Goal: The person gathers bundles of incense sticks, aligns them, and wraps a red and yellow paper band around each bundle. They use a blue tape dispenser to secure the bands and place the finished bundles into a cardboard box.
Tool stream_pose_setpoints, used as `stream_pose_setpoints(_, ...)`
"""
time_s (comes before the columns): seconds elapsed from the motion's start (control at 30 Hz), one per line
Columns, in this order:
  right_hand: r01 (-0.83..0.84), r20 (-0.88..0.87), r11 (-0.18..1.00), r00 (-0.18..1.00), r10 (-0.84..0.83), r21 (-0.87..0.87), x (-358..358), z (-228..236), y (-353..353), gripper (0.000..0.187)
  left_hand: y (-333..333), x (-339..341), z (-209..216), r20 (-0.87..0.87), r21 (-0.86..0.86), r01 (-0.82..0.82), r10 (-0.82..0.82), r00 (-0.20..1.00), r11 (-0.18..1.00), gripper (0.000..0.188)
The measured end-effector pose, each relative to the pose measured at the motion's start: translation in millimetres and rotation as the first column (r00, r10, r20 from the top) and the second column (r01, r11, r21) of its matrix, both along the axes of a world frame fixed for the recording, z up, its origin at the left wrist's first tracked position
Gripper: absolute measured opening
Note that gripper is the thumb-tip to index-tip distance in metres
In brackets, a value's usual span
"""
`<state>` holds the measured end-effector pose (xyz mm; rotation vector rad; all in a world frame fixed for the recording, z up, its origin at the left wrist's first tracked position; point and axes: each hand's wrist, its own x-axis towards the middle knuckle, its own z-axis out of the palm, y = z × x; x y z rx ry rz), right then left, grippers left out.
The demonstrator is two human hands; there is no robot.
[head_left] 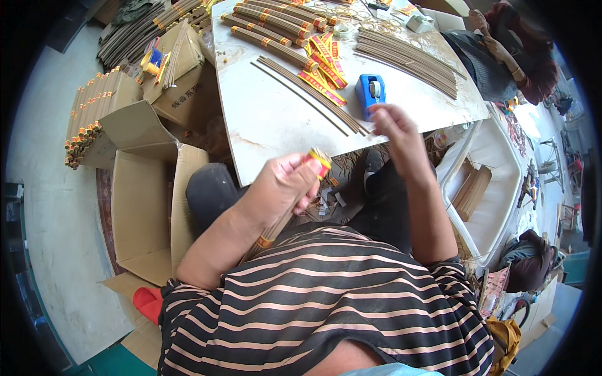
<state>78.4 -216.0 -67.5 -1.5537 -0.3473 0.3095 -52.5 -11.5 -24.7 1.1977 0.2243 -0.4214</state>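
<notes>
Brown bundle (pixel 281 225), one, in left grip (pixel 290 180)

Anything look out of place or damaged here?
Pale scraps lie strewn below the white table, like litter. On top, red-and-yellow labels overlap at mixed angles, unlike the aligned brown sticks. No obvious damage.
</notes>
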Motion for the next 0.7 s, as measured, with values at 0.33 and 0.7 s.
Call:
stream_pose_setpoints(0.33, -0.004, -0.269, 0.847, 0.949, -0.164, -0.531, 97.7, -23.7, -22.8, 0.039, -6.7, 95.1, 2.6, 0.088, -0.159, -0.027, 0.042, 0.995, 0.987, 0.020)
stream_pose_setpoints(0.7, 0.017, -0.480, 0.941, 0.857, -0.188, -0.338, 97.1, -30.1, -12.3, 0.022, -31.5, 195.9, -42.0, -0.003, -0.115, -0.021, 0.021, 1.000, 0.993, 0.020)
